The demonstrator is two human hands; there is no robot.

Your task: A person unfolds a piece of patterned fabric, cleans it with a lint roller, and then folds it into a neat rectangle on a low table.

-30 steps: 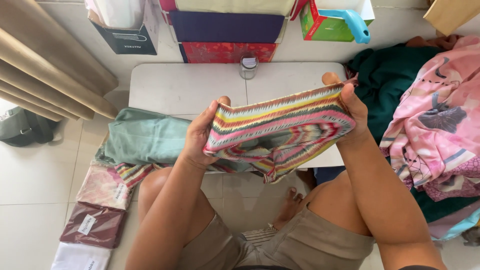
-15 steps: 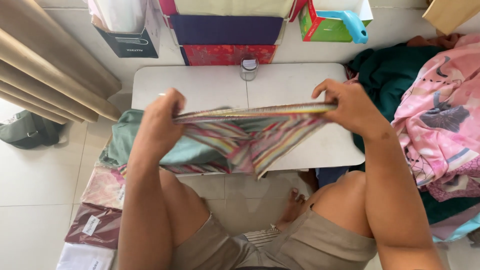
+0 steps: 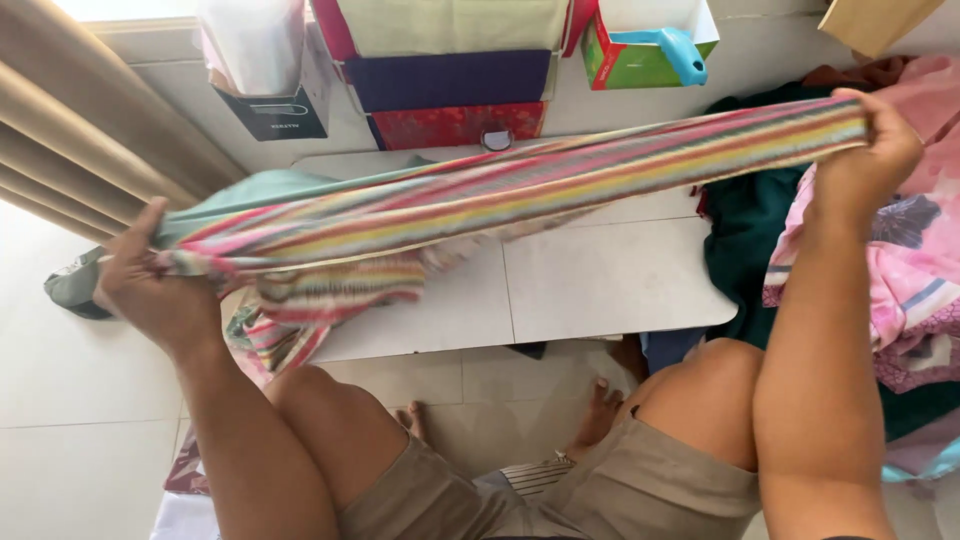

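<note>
Hands now wide apart; striped cloth [image 3: 520, 185] stretched, seemingly taut, over table [image 3: 600, 280].

hands 2: left [image 3: 150, 285], right [image 3: 868, 150] | striped cloth [image 3: 520, 190] 1 | white table [image 3: 600, 280] 1 | jar [image 3: 495, 137] 1 | green box [image 3: 625, 55] 1

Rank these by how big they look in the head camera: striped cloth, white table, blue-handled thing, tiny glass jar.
1. Stretched multicoloured striped cloth and low white table: too alike to rank.
2. Light blue plastic handle.
3. Small glass jar, mostly hidden.
</note>
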